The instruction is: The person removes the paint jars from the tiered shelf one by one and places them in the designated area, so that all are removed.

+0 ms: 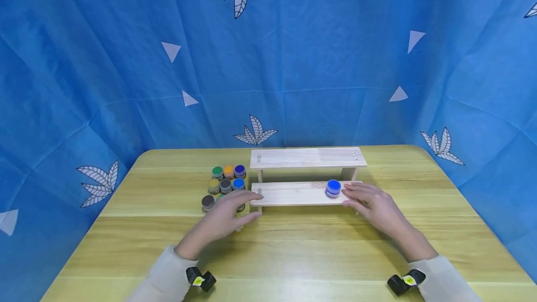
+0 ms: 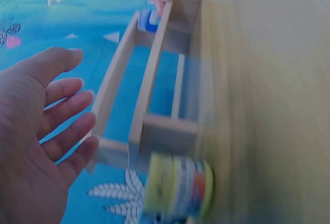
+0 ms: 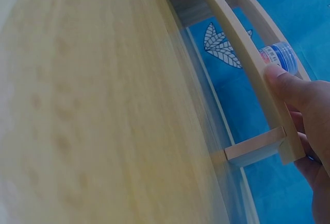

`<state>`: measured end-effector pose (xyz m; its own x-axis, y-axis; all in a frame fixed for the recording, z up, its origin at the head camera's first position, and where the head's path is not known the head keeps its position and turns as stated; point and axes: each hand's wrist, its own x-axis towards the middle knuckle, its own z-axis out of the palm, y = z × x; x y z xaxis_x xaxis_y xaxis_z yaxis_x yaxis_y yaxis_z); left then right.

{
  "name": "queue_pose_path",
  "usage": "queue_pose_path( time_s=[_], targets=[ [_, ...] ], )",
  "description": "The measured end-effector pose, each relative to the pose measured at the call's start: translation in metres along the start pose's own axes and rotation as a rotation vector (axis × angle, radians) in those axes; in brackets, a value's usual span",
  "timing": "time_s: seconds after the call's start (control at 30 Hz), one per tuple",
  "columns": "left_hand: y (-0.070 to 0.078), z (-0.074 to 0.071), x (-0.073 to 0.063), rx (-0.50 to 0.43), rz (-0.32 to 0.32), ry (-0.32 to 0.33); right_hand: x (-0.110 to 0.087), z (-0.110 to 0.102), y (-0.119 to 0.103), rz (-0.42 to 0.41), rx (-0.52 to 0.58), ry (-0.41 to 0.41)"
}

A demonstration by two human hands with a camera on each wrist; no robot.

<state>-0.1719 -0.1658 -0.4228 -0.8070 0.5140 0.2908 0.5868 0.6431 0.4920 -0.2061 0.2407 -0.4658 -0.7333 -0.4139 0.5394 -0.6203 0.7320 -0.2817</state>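
Observation:
A small paint jar with a blue lid point(image 1: 333, 188) stands upright on the lower shelf of a two-tier wooden rack point(image 1: 293, 194), towards its right end. My right hand point(image 1: 373, 205) is at that end. Its fingertips lie just right of the jar, and the thumb overlaps the shelf's front edge point(image 3: 242, 54). My left hand point(image 1: 224, 216) reaches to the rack's left end, thumb and fingers spread apart with nothing between them. Beside and partly beneath it is a group of paint jars point(image 1: 225, 185); some are hidden by the hand. A yellow jar point(image 2: 178, 185) shows close to the left wrist camera.
The rack's upper shelf point(image 1: 308, 158) stands behind the lower one. Both rest on the wooden table point(image 1: 310, 250), whose back edge meets a blue patterned cloth point(image 1: 319, 59). The jar lids on the left include green, orange, blue and dark ones.

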Motion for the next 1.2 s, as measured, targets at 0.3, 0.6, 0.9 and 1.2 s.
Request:
queue_pose_path(
  time_s=[0.3, 0.6, 0.9, 1.2],
  targets=[
    [0.023, 0.017, 0.033, 0.007, 0.017, 0.018, 0.002, 0.000, 0.001, -0.013, -0.001, 0.007],
    [0.040, 0.035, 0.062, 0.010, 0.030, 0.013, 0.003, -0.001, 0.001, -0.005, -0.008, 0.003],
    [0.048, 0.059, 0.088, 0.020, 0.007, -0.017, 0.003, -0.002, -0.001, 0.001, -0.010, -0.005],
    [0.059, 0.082, 0.111, 0.119, 0.015, -0.031, 0.000, 0.000, 0.001, -0.001, -0.006, 0.001]
  ],
)
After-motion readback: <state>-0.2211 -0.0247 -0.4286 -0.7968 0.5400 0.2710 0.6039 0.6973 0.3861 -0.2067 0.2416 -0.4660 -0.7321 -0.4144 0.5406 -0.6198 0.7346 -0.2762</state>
